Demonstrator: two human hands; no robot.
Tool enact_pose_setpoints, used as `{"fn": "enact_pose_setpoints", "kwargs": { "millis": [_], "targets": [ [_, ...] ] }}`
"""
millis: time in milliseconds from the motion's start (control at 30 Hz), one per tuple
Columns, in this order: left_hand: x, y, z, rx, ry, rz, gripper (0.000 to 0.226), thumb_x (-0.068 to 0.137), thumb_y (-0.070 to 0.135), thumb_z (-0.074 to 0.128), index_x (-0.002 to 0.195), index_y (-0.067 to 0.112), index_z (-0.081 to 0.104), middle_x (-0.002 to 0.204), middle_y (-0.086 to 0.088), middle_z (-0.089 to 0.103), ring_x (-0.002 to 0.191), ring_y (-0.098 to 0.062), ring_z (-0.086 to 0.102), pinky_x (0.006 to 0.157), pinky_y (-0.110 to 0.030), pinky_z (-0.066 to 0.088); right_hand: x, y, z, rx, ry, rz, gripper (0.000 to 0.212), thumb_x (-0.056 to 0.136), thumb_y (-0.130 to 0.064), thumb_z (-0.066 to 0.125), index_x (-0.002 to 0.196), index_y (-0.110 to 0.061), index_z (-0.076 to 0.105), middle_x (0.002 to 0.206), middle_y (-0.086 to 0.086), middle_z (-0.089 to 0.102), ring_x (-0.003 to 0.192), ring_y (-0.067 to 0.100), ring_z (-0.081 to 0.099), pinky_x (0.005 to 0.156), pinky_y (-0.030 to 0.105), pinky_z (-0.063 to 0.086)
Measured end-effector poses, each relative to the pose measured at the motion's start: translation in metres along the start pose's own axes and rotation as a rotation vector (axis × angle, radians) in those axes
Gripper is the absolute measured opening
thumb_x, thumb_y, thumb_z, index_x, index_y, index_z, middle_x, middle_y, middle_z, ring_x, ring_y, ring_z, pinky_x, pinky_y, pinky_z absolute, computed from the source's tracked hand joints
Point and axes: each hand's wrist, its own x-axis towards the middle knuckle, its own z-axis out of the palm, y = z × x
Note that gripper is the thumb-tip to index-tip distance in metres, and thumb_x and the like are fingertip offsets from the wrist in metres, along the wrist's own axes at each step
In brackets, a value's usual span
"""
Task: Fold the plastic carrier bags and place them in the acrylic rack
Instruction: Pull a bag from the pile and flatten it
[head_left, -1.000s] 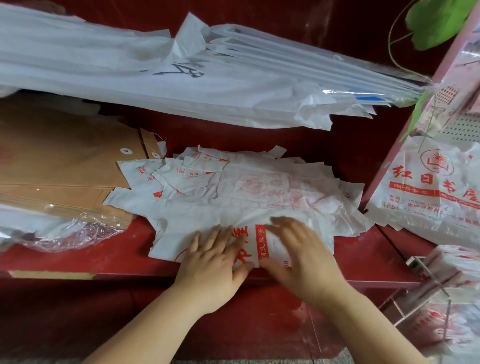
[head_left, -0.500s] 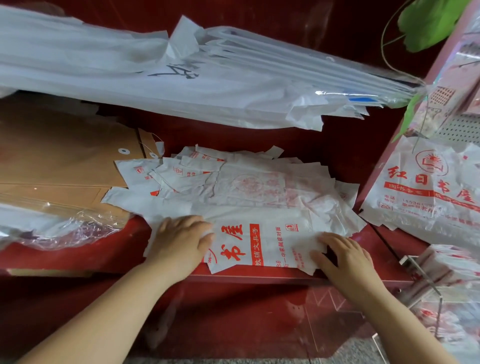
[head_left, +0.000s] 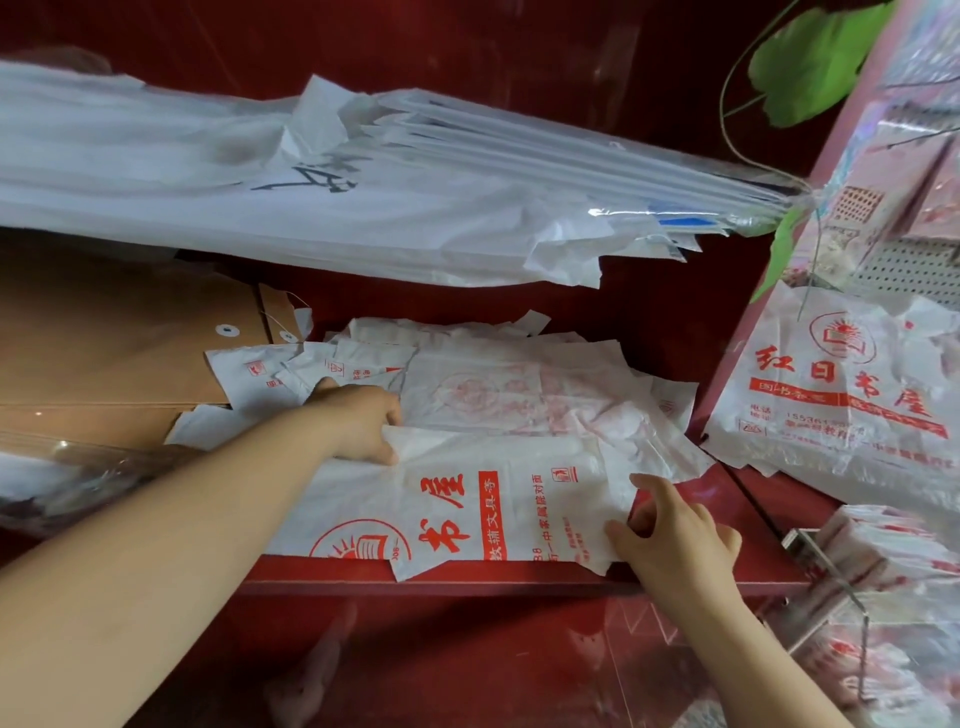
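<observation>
Our left hand pinches the far left corner of the white carrier bag lying on the red desk; our right hand pinches its right edge.

Stationery-shop counter: red shelf, piles of shop-printed carrier bags, kraft envelopes, packaged paper.
</observation>
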Motion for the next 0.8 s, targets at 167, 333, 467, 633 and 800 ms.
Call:
{"fn": "enact_pose_setpoints", "kwargs": {
  "millis": [167,333,467,633,800],
  "targets": [
    [-0.008,-0.009,0.004,-0.076,0.037,0.005,0.01,0.083,0.029,0.064,0.084,0.021,0.058,0.091,0.001,0.059,0.084,-0.018,0.054,0.066,-0.026,0.038,0.0,0.005,-0.001,0.017,0.032,0.001,0.048,0.087,-0.033,0.053,0.132,-0.028,0.039,0.092,-0.007,0.06,0.106,0.016,0.046,0.096,0.033,0.02],
    [-0.02,-0.008,-0.003,-0.223,0.122,0.065,0.03,0.087,0.028,0.061,0.06,0.019,0.051,0.067,0.0,0.05,0.062,-0.013,0.045,0.054,-0.024,0.031,-0.001,0.004,-0.002,0.112,0.235,-0.065,0.038,0.087,-0.023,0.056,0.125,-0.02,0.05,0.092,-0.009,0.055,0.107,0.02,0.045,0.091,0.027,0.015],
    [-0.042,0.005,-0.001,-0.845,0.341,0.029,0.037,0.088,0.016,0.06,0.053,0.011,0.045,0.052,-0.001,0.04,0.049,-0.009,0.035,0.045,-0.017,0.025,-0.007,-0.005,-0.008,0.275,0.578,-0.279,0.035,0.08,-0.03,0.049,0.109,-0.012,0.058,0.098,0.003,0.061,0.103,0.022,0.049,0.09,0.027,0.018],
    [-0.061,0.03,0.041,-1.346,0.368,-0.17,0.022,0.093,0.013,0.05,0.076,0.002,0.057,0.074,-0.017,0.053,0.073,-0.023,0.049,0.065,-0.03,0.035,-0.02,-0.018,0.001,0.241,0.406,-0.711,0.038,0.076,-0.03,0.049,0.112,-0.019,0.047,0.11,0.008,0.063,0.106,0.017,0.047,0.094,0.024,0.03],
    [-0.074,0.039,0.065,-1.261,0.265,-0.149,0.024,0.098,0.012,0.04,0.096,0.012,0.063,0.082,-0.006,0.062,0.076,-0.021,0.055,0.066,-0.027,0.039,-0.031,-0.018,0.029,-0.001,0.029,-0.937,0.054,0.067,-0.044,0.051,0.113,-0.017,0.052,0.111,0.001,0.066,0.106,0.015,0.056,0.101,0.024,0.026]
  ]
}}
